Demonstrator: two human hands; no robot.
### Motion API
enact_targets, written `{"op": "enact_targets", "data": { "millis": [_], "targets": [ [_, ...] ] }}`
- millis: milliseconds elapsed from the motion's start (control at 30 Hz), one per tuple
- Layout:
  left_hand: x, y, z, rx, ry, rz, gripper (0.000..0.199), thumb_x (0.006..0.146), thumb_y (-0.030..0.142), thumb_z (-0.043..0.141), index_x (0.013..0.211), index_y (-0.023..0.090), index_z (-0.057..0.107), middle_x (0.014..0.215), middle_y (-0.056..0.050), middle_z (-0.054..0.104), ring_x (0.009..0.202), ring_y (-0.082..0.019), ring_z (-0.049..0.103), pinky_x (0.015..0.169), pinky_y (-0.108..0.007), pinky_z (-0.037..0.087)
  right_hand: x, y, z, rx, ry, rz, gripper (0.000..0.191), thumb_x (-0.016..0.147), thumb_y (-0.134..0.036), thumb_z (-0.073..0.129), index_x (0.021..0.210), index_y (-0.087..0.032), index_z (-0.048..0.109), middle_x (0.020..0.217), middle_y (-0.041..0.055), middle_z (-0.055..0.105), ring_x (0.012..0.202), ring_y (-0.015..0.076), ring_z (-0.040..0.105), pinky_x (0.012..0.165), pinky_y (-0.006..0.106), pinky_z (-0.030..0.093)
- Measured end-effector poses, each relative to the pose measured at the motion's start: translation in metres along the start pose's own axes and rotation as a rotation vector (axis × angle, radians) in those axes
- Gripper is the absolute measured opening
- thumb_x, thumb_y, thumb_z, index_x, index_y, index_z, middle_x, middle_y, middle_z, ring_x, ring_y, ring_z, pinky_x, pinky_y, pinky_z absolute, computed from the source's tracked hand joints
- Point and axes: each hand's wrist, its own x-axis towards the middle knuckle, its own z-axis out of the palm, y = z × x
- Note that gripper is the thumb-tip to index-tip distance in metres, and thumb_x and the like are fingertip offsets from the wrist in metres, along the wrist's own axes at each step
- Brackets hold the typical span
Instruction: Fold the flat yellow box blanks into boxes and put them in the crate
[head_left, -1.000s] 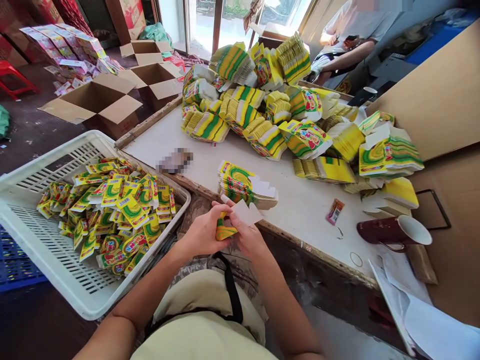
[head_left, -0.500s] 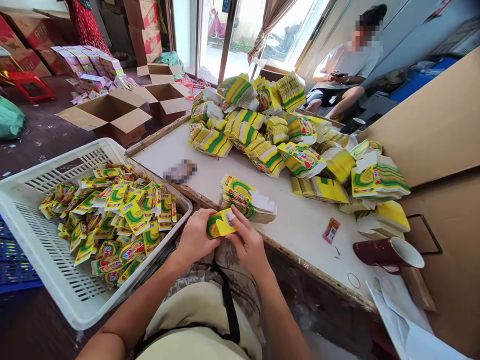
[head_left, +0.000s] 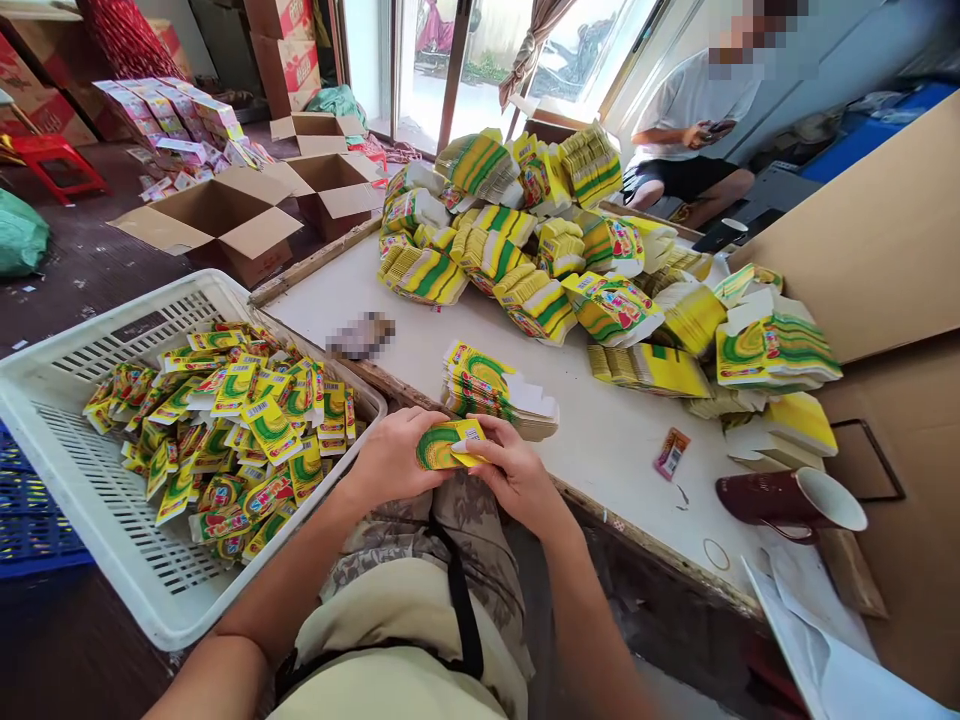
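Between both hands, over my lap at the table's edge, is a small yellow and green carton. My left hand grips its left end. At its right end, my right hand is closed, thumb and fingers on the end flap, which looks partly folded. Just beyond my hands a stack of flat cartons lies on the table with white flaps to the right. To my left stands a white plastic basket with many small folded cartons heaped inside.
Bundles of flat cartons are piled across the white table. At right are a small wrapped packet and a dark mug on its side. Open cardboard boxes stand on the floor. A person sits at the far right.
My right hand has shifted its fingers onto the carton's end, and the white-edged flap there is now bent over. The view has shifted slightly. The seated person has leaned.
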Motion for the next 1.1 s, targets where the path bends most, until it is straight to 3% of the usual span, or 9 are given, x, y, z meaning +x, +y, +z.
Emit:
{"op": "enact_targets", "data": {
  "millis": [167,267,400,467,567,767,900,1000,1100],
  "targets": [
    [-0.002,0.003,0.012,0.083,0.023,-0.024,0.050,0.068,0.028,0.074,0.114,0.018,0.059,0.106,-0.009,0.067,0.098,-0.027,0.063,0.087,-0.040,0.051,0.001,-0.004,0.019,0.106,0.128,0.128,0.019,0.081,-0.024,0.073,0.100,-0.026,0.071,0.136,0.0104,0.054,0.127,0.0273,0.054,0.103,0.044,0.048],
    [-0.007,-0.004,0.010,0.053,0.035,-0.061,0.051,0.069,0.029,0.074,0.117,0.018,0.058,0.110,-0.009,0.067,0.101,-0.027,0.063,0.089,-0.039,0.051,0.003,-0.007,0.032,0.155,0.172,0.142,0.038,0.081,-0.026,0.073,0.117,-0.026,0.063,0.141,0.0115,0.052,0.131,0.0281,0.050,0.107,0.046,0.044],
    [-0.023,-0.042,-0.023,0.179,0.095,-0.232,0.054,0.073,0.040,0.074,0.121,0.018,0.059,0.115,-0.010,0.067,0.107,-0.030,0.060,0.095,-0.043,0.048,0.017,0.006,0.018,0.089,0.269,0.169,0.071,0.083,-0.035,0.071,0.145,-0.025,0.038,0.141,0.0142,0.054,0.123,0.0271,0.057,0.104,0.045,0.047],
    [-0.032,-0.065,-0.043,0.363,0.242,-0.369,0.070,0.070,0.048,0.076,0.127,0.014,0.055,0.126,-0.017,0.062,0.119,-0.038,0.053,0.102,-0.053,0.041,0.027,0.021,0.004,-0.117,0.407,0.251,0.062,0.087,-0.036,0.065,0.142,-0.022,0.041,0.134,0.0150,0.059,0.120,0.0285,0.058,0.101,0.047,0.047],
    [-0.041,-0.081,-0.057,0.368,0.328,-0.439,0.077,0.072,0.054,0.072,0.133,0.012,0.051,0.132,-0.020,0.058,0.126,-0.038,0.050,0.107,-0.055,0.037,0.041,0.044,-0.007,-0.401,0.366,0.386,0.043,0.088,-0.030,0.058,0.130,-0.018,0.053,0.115,0.0154,0.068,0.110,0.0317,0.060,0.094,0.050,0.048],
    [-0.033,-0.056,-0.016,-0.127,0.057,-0.277,0.049,0.080,0.048,0.068,0.120,0.019,0.063,0.122,-0.012,0.068,0.114,-0.028,0.061,0.101,-0.047,0.045,0.043,0.058,-0.005,-0.475,0.406,0.319,0.034,0.084,-0.026,0.060,0.117,-0.016,0.057,0.098,0.0126,0.064,0.095,0.0295,0.057,0.088,0.048,0.047],
    [-0.015,-0.033,0.023,-0.605,-0.030,-0.244,0.066,0.070,0.047,0.078,0.128,0.020,0.058,0.124,-0.013,0.067,0.115,-0.028,0.063,0.099,-0.046,0.048,0.033,0.032,0.004,-0.219,0.524,0.311,0.044,0.081,-0.025,0.064,0.121,-0.020,0.047,0.091,0.0048,0.057,0.085,0.0236,0.057,0.080,0.042,0.049],
    [0.000,-0.013,0.041,-0.973,0.115,-0.241,0.075,0.068,0.064,0.073,0.126,0.019,0.057,0.116,-0.013,0.069,0.110,-0.028,0.065,0.092,-0.042,0.053,0.021,0.004,0.025,0.122,0.370,0.279,0.052,0.079,-0.025,0.070,0.123,-0.024,0.043,0.084,-0.0012,0.055,0.074,0.0175,0.057,0.071,0.032,0.051],
    [0.013,0.008,0.045,-1.085,0.360,-0.342,0.070,0.082,0.078,0.038,0.108,0.018,0.063,0.095,-0.011,0.071,0.096,-0.025,0.068,0.079,-0.039,0.057,0.009,-0.018,0.050,0.436,0.172,0.217,0.053,0.082,-0.028,0.070,0.127,-0.027,0.042,0.087,-0.0012,0.057,0.077,0.0156,0.058,0.069,0.028,0.051]
  ]
}}
